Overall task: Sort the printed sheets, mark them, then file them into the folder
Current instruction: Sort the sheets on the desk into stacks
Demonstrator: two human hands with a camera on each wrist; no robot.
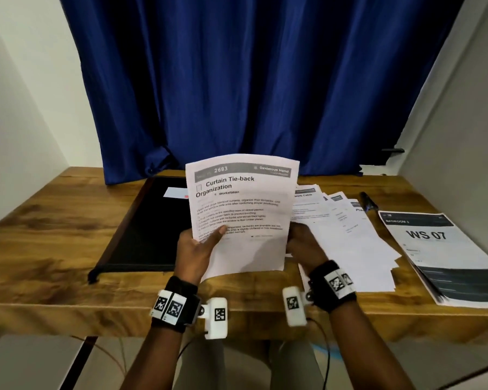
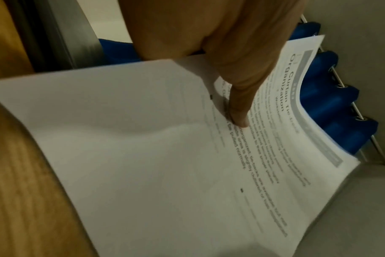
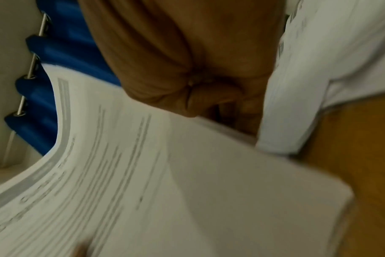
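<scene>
On the wooden desk (image 1: 54,220), folder (image 1: 147,229) left, loose sheets (image 1: 347,243) right; both hands' grip clamped on the raised sheet (image 1: 243,209).

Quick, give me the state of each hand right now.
Left hand: holds the Curtain Tie-back sheet, thumb pressed on its face.
Right hand: grips the same sheet's right edge.
</scene>
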